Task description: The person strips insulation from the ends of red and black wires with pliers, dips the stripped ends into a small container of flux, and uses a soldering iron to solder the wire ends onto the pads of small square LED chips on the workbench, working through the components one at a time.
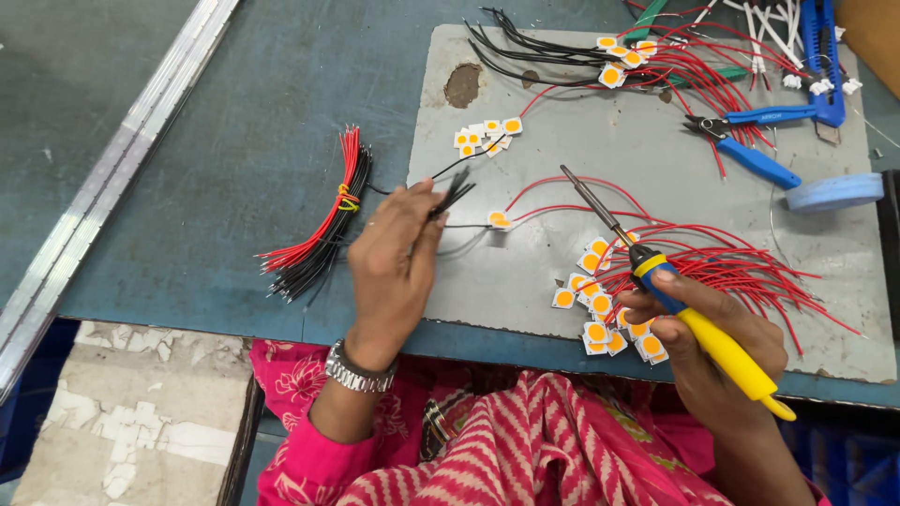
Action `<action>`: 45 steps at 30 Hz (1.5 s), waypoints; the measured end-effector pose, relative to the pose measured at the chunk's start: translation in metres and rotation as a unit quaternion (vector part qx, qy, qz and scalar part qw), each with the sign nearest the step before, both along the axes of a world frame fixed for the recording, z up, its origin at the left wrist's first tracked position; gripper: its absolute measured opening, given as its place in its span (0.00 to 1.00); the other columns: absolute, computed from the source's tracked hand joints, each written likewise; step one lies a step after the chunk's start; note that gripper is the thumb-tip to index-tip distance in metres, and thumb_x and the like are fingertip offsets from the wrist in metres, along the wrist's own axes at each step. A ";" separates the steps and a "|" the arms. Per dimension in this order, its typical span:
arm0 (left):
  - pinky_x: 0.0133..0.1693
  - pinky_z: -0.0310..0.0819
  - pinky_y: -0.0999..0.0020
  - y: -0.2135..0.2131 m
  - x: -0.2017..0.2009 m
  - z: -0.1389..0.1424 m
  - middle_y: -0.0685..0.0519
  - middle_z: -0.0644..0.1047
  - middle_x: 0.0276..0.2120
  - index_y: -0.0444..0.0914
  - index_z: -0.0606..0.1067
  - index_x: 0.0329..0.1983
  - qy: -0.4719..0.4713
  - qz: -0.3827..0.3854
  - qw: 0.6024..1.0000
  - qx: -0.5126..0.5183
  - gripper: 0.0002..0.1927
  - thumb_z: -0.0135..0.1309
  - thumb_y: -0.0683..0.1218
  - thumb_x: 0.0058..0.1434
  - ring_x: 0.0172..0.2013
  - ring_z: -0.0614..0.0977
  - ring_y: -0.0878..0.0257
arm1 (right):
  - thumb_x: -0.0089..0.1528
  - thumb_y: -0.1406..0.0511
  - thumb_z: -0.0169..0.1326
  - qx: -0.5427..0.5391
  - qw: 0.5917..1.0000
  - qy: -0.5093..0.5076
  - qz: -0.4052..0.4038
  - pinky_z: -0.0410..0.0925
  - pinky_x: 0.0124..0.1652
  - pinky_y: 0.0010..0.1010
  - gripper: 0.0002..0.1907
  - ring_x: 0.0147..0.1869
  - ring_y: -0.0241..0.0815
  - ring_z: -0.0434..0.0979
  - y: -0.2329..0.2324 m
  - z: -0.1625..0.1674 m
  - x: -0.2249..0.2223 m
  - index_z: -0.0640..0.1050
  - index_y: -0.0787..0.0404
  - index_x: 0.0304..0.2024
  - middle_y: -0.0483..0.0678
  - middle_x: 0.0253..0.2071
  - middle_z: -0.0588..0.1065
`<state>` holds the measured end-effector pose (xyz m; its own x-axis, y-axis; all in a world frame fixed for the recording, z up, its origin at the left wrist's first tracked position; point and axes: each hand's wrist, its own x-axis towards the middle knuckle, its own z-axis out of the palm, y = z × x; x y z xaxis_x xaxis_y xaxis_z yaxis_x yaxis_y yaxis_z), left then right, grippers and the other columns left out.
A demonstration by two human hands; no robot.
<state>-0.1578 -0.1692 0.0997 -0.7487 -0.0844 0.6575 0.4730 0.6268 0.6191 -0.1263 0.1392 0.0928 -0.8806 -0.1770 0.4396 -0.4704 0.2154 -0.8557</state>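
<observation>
Soldering iron (pixel 689 309), yellow-handled with a blue collar, sits in the right hand (pixel 722 342), fingers wrapped around it pen-fashion so its thin metal tip angles toward the grey mat (pixel 572 112). Left of the iron, the left hand (pixel 394 253) pinches thin black wires (pixel 455 195) over that mat. Square orange-centred LED chips (pixel 595 300) with red leads lie just beside the iron.

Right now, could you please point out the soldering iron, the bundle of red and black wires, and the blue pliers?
Soldering iron (pixel 698 328), head view, on its yellow handle.
Bundle of red and black wires (pixel 328 220), head view, mid-bundle below the tie.
Blue pliers (pixel 764 165), head view, on the lower blue handle.
</observation>
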 end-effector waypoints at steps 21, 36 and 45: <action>0.43 0.82 0.65 -0.076 -0.046 0.012 0.50 0.82 0.36 0.32 0.79 0.51 -0.001 0.031 0.993 0.117 0.10 0.54 0.44 0.77 0.36 0.86 0.61 | 0.75 0.61 0.54 -0.036 0.999 0.030 -0.024 0.80 0.49 0.35 0.18 0.50 0.46 0.84 0.009 -0.014 0.006 0.72 0.67 0.61 0.59 0.45 0.79; 0.27 0.59 0.79 0.017 0.046 -0.002 0.54 0.76 0.28 0.41 0.60 0.58 -0.339 -0.194 0.823 0.413 0.16 0.48 0.40 0.71 0.25 0.69 0.74 | 0.76 0.60 0.55 -0.053 0.997 0.029 -0.037 0.80 0.48 0.37 0.19 0.49 0.49 0.84 0.015 -0.020 0.007 0.71 0.68 0.62 0.60 0.45 0.78; 0.23 0.54 0.78 0.028 0.045 -0.019 0.54 0.69 0.35 0.40 0.59 0.48 -0.338 -0.219 0.762 0.507 0.13 0.49 0.36 0.68 0.23 0.64 0.74 | 0.75 0.60 0.55 -0.068 0.996 0.042 -0.041 0.81 0.47 0.37 0.19 0.49 0.49 0.85 0.017 -0.020 0.008 0.71 0.68 0.62 0.59 0.46 0.78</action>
